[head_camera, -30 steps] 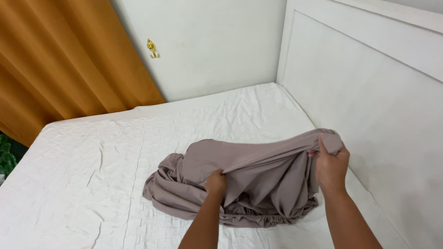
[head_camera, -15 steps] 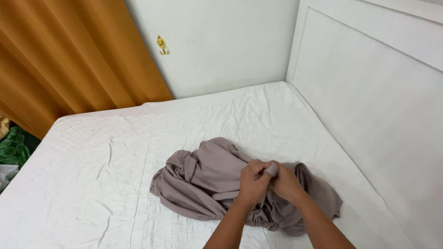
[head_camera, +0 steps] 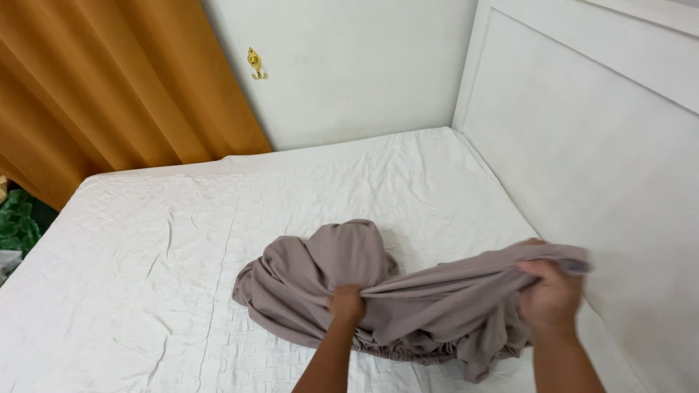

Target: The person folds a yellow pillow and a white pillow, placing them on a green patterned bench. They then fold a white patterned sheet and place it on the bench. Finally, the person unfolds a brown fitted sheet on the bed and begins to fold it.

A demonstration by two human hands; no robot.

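bed (head_camera: pixel 145 291): white quilted cover, wrinkled, filling the lower left and centre of the frame, running up to the far wall.
headboard (head_camera: pixel 604 160): white panelled board, taking up the right side of the frame, standing along the bed's right edge.
wall (head_camera: pixel 357 65): plain off-white, sitting at top centre, meeting the headboard in the upper-right corner.
curtain (head_camera: pixel 109 87): orange-brown, pleated, hanging in the upper left and reaching down to the bed's far-left edge.
cloth (head_camera: pixel 320 276): taupe-grey stretchy fabric, lying bunched on the bed at lower centre; left part is heaping into a rounded mound, right part is being pulled up off the bed into a taut band running toward the lower right. Gathered hem is showing along the bottom edge.
right hand (head_camera: pixel 551 297): lower right of frame, just beside the headboard, fingers closed over the cloth's edge and lifting it clear of the bed; cloth end is sticking out past the knuckles, slightly blurred.
left hand (head_camera: pixel 346 303): lower centre, fist clamped on a fold of the cloth, low against the pile. Hands are sitting well apart with the cloth stretching between them.
plant (head_camera: pixel 18 222): green leaves, peeking in at the left edge below the curtain.
hook (head_camera: pixel 255 62): small brass fitting on the wall, upper centre-left, just right of the curtain.
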